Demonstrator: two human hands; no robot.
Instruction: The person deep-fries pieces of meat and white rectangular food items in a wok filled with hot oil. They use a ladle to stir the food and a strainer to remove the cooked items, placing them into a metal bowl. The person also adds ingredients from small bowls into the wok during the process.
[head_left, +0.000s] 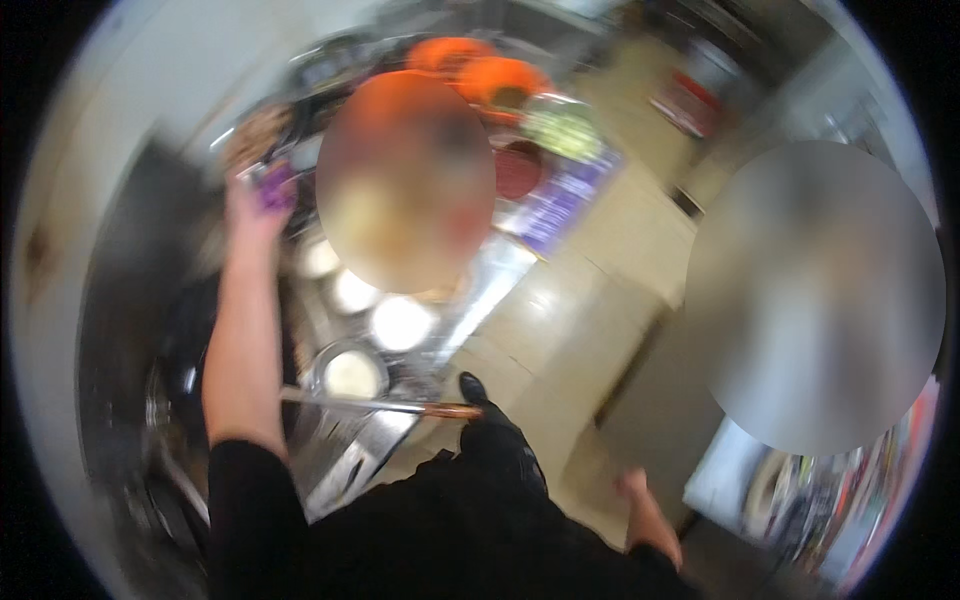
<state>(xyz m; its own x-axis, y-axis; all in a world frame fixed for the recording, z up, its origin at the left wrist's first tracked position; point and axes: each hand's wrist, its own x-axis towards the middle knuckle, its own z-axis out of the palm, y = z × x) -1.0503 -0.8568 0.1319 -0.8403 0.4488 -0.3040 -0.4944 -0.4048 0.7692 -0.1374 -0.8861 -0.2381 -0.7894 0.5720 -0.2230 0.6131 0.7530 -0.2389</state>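
Note:
My left hand (259, 206) reaches far forward over the crowded metal work surface, closed around a small purple item (277, 186) whose kind the blur hides. Just beyond it is a container of brown food (262, 131). My right hand (634, 481) hangs low at my side above the floor; its fingers are too blurred to read, and no held object shows. Nearer to me, a metal utensil with a wooden handle (454, 410) lies across the counter edge beside a round metal container of creamy white contents (352, 375). Bright round containers (401, 322) stand behind that one.
Orange containers (502, 81), a bowl of pale green food (562, 131) and a purple-and-white package (570, 202) stand farther along. A dark wok-like pan (180, 322) is at left. Tiled floor (555, 307) separates the counter from a grey cabinet (660, 390) at right. Two areas are masked.

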